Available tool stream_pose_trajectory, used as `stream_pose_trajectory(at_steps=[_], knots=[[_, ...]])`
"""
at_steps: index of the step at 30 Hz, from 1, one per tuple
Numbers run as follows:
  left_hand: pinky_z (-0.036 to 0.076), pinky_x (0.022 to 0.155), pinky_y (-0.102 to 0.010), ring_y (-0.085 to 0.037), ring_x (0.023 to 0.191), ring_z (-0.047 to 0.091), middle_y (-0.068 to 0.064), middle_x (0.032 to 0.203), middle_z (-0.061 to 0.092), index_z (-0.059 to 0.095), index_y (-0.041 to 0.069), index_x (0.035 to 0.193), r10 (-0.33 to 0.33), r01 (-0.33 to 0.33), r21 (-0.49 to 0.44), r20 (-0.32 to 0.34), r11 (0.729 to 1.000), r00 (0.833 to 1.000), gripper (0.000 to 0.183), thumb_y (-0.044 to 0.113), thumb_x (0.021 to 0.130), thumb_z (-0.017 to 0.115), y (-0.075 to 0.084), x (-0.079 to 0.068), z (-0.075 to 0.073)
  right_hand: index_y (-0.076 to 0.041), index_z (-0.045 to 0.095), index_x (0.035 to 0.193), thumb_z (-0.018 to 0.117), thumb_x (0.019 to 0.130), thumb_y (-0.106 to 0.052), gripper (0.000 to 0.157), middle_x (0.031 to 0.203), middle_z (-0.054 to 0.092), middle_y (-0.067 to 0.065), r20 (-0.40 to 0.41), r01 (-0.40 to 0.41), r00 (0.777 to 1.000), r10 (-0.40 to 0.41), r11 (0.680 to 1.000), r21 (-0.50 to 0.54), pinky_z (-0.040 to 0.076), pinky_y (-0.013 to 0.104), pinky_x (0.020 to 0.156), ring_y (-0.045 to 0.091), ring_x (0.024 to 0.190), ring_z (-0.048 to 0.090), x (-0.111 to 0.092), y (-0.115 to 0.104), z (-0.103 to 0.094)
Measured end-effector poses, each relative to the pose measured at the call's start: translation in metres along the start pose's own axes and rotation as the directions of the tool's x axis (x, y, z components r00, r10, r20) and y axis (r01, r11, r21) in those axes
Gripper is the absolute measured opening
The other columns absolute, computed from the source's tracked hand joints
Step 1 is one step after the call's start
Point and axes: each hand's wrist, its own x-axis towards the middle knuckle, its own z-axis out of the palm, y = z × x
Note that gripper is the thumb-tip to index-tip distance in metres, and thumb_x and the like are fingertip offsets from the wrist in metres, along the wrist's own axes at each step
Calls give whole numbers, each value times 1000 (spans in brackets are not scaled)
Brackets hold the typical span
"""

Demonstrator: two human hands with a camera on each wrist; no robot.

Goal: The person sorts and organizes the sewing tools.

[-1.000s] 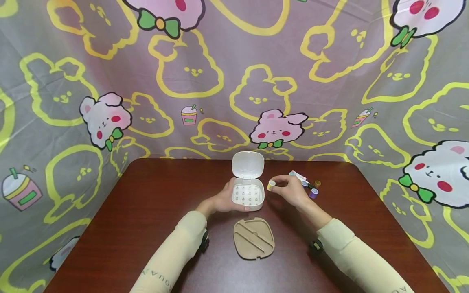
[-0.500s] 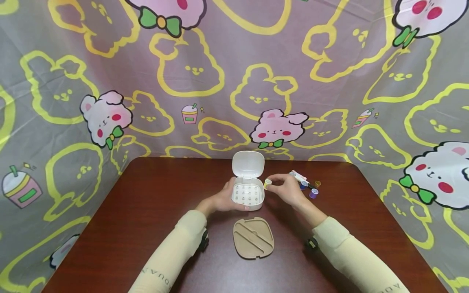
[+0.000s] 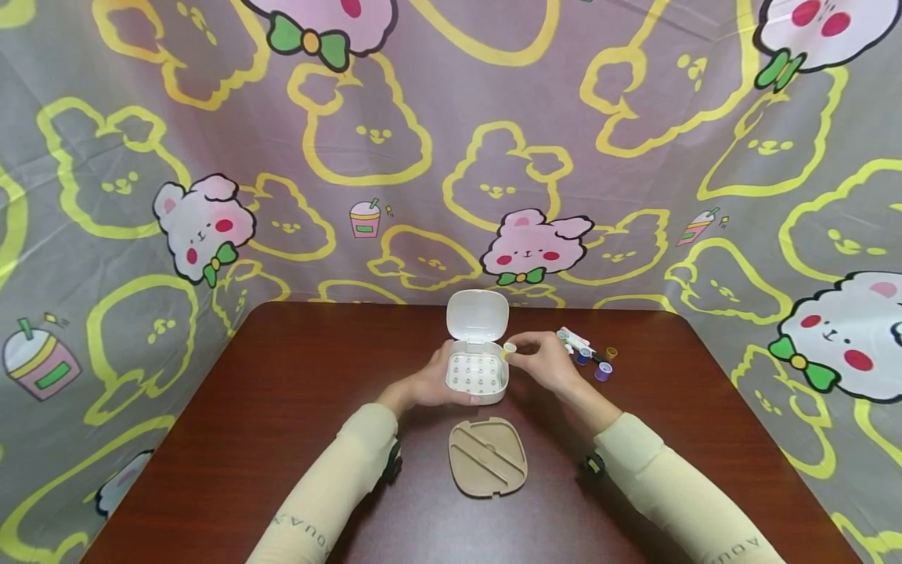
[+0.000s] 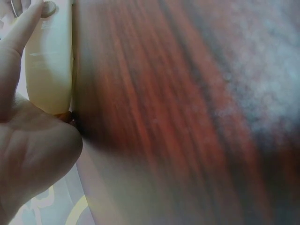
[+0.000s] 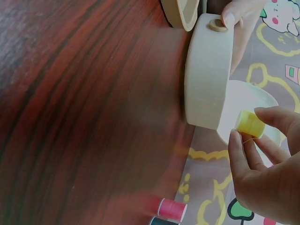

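A white box (image 3: pixel 478 398) with its hinged lid (image 3: pixel 478 313) raised stands mid-table, several small pegs on its inner floor. My left hand (image 3: pixel 427 382) holds it from the left, thumb along the front; the left wrist view shows that hand (image 4: pixel 33 150) against the box wall (image 4: pixel 49 70). Between thumb and fingertips my right hand (image 3: pixel 550 362) pinches a spool of yellow thread (image 5: pixel 251 124), a loose thread end hanging from it. In the head view this spool (image 3: pixel 509 349) is at the box's right rim; whether it touches cannot be told.
A beige tray (image 3: pixel 488 458) with diagonal ridges lies in front of the box. Right of my right hand lie a purple spool (image 3: pixel 603 371), a blue spool (image 3: pixel 584 356), a yellowish ring-like piece (image 3: pixel 611 353) and a white-and-pink stick (image 3: pixel 575 337). A pink spool (image 5: pixel 172 210) shows in the right wrist view.
My right hand has moved left with the yellow spool, from beside the box to its right rim. The left hand and the box have stayed in place.
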Motion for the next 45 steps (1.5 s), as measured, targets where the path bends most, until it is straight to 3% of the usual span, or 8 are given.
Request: stream_pose_trajectory(at_steps=[15, 35, 38, 40, 45], knots=[[35, 110, -50, -33, 130, 39, -23, 141, 37, 21, 4, 152, 14, -14, -2, -5, 1000, 1000, 114, 29, 69, 95, 0, 1, 0, -2, 78, 104, 80, 85, -6, 19, 100, 75, 11, -8, -2, 1000, 2, 1000, -3, 53, 32, 77, 27, 92, 68, 6, -4, 6], [34, 110, -48, -33, 130, 38, -23, 141, 36, 21, 5, 152, 10, -10, -17, 0, 1000, 1000, 113, 28, 70, 95, -1, 1, 1, -2, 77, 106, 80, 86, -9, 21, 102, 76, 12, 9, 6, 1000, -6, 999, -51, 55, 34, 78, 24, 94, 70, 10, -7, 14], [34, 110, -48, -33, 130, 38, -22, 141, 37, 21, 4, 152, 14, -14, -13, 1, 1000, 1000, 113, 29, 70, 95, -2, 1, 1, -3, 78, 106, 80, 86, -9, 21, 103, 76, 11, 7, 7, 1000, -7, 998, -66, 54, 39, 81, 24, 95, 71, 11, -7, 15], [34, 110, -47, -32, 130, 39, -22, 141, 37, 21, 5, 152, 10, -10, -10, 2, 1000, 1000, 114, 29, 70, 95, -2, 2, 1, -4, 78, 106, 80, 87, -9, 21, 103, 76, 10, 5, 11, 1000, -10, 997, -81, 47, 43, 92, 23, 95, 71, 12, -7, 16], [34, 111, -46, -31, 130, 39, -21, 143, 35, 18, 7, 154, -14, 14, 1, 9, 1000, 1000, 116, 31, 70, 95, -2, 2, 1, -4, 78, 106, 80, 86, -9, 21, 102, 76, 10, 4, 8, 1000, -8, 996, -84, 48, 43, 91, 24, 94, 70, 13, -9, 18]])
